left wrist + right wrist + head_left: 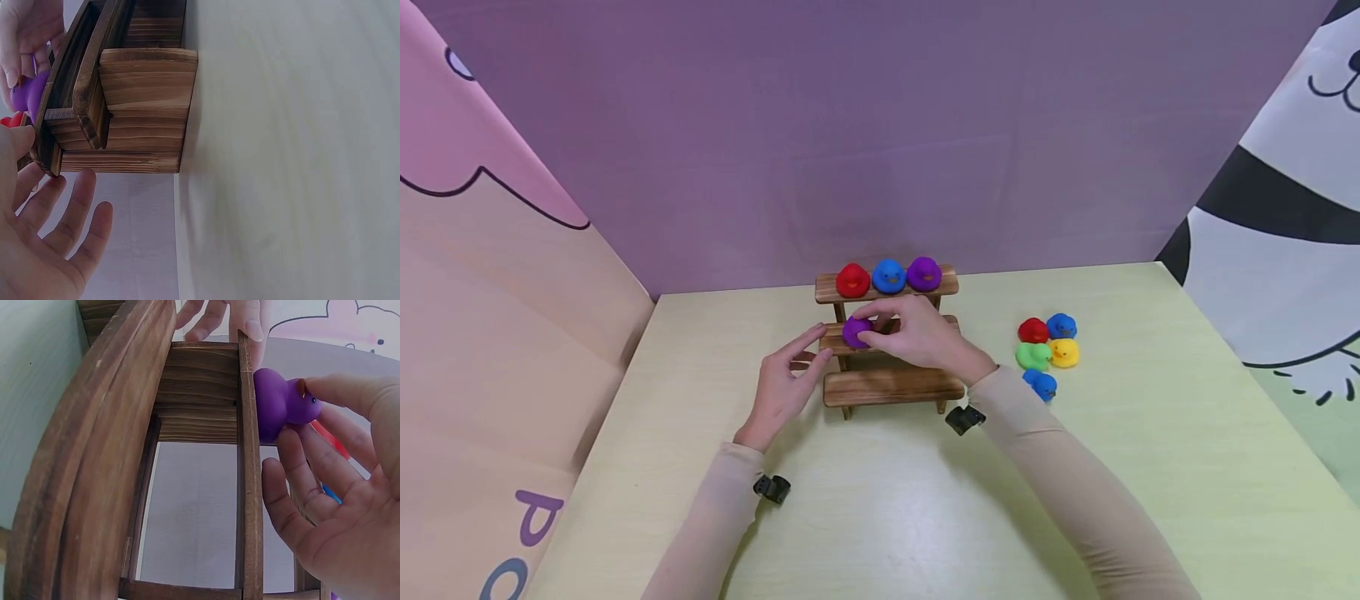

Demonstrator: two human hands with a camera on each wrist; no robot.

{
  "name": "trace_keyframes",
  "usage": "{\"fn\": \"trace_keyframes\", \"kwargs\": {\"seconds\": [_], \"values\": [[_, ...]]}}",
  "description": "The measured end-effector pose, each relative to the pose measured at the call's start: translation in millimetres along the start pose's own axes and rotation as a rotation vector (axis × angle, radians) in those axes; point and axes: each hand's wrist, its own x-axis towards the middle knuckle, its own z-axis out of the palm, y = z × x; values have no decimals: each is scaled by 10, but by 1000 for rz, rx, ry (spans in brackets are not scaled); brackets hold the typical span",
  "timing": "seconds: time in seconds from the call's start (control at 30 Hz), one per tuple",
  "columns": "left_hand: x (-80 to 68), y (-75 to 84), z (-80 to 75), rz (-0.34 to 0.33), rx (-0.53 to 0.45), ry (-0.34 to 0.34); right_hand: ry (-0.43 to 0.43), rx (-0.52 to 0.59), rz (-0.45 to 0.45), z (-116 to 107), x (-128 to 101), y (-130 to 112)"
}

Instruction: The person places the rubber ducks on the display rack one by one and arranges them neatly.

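Observation:
A three-step wooden stand (891, 388) sits mid-table. My right hand (917, 337) pinches a purple duck (855, 332) and holds it on the left part of the middle step. The right wrist view shows that duck (281, 403) against the step's edge (247, 487), with my thumb on its head and my fingers under it. My left hand (786, 387) is open with spread fingers beside the left end of the middle step. In the left wrist view this hand (44, 244) hovers next to the stand (144, 106). A red duck (852, 281), a blue duck (888, 276) and a purple duck (923, 273) line the top step.
Several loose ducks lie right of the stand: red (1032, 331), blue (1062, 326), green (1032, 356), yellow (1064, 352) and another blue (1041, 384). The pale green table (880, 517) is walled by purple, pink and cartoon-print backdrops.

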Motion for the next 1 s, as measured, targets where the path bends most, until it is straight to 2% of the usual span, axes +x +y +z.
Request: {"fn": "trace_keyframes", "kwargs": {"seconds": [0.23,0.53,0.77,1.0], "values": [[8,9,-16,-23,4,-14,19,-1,13,-4,-25,-2],[18,23,-20,-23,7,-14,42,7,19,-124,-129,52],[8,21,-12,-24,1,0,44,37,66,-230,-274,168],[0,29,-18,-21,-11,-2,91,49,106,-345,-490,322]]}}
